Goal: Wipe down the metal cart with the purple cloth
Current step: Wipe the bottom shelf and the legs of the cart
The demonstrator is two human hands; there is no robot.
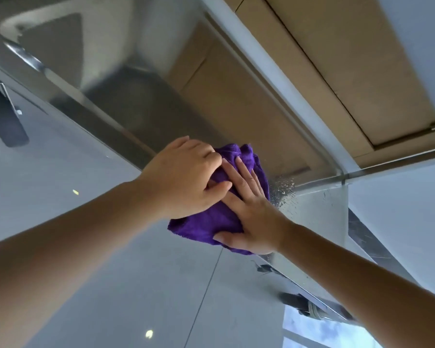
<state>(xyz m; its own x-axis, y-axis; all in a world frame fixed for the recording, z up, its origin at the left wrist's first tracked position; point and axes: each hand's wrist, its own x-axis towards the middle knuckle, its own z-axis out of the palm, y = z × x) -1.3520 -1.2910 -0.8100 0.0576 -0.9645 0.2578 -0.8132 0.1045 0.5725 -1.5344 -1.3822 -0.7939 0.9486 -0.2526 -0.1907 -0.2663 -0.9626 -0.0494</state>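
At the cart's near corner, purple cloth (212, 222) bunched against the steel, half over the edge. My left hand (183, 179) curls over its top, gripping it. My right hand (251, 217) lies flat on it, fingers straight, thumb under the lower fold. Metal cart (126, 79) top runs away from the cloth; water droplets (283, 190) just right of the cloth; caster (300, 303) below that corner.

Both bare forearms reaching forward, converging mid-frame. Left hand (183, 177) knuckles up, fingers curled over the purple cloth (211, 222). Right hand (251, 217) flat, fingers straight, pressing the cloth, thumb spread wide underneath.
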